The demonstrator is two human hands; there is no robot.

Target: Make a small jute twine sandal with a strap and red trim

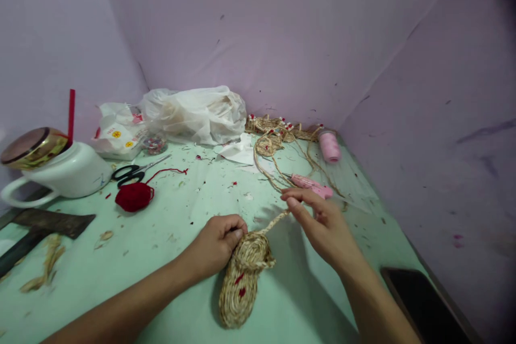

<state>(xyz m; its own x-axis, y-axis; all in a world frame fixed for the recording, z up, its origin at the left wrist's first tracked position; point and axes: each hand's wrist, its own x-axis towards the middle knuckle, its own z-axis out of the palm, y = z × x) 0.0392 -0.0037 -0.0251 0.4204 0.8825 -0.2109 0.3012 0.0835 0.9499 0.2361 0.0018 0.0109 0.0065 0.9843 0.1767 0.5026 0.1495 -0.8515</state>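
A coiled straw-rope figure (pixel 238 301) lies on the green table at the front middle, with a long oval part, a smaller round coil above it and red yarn marks. My left hand (pixel 221 239) is closed at the upper left edge of the round coil, gripping it between thumb and fingers. From the coil's top a braided straw cord (pixel 276 221) runs up and right to my right hand (pixel 318 220). The right thumb and fingertips are pinched together on that cord, and its far part passes behind the hand.
Dark red yarn (pixel 135 196), black-handled scissors (pixel 133 172), a white mug (pixel 74 172) and a hammer (pixel 52 223) lie left. Behind are a plastic bag (pixel 197 115) and more straw coils (pixel 268 145). A pink glue gun (pixel 308 183), pink thread spool (pixel 329 147) and phone (pixel 423 303) are right.
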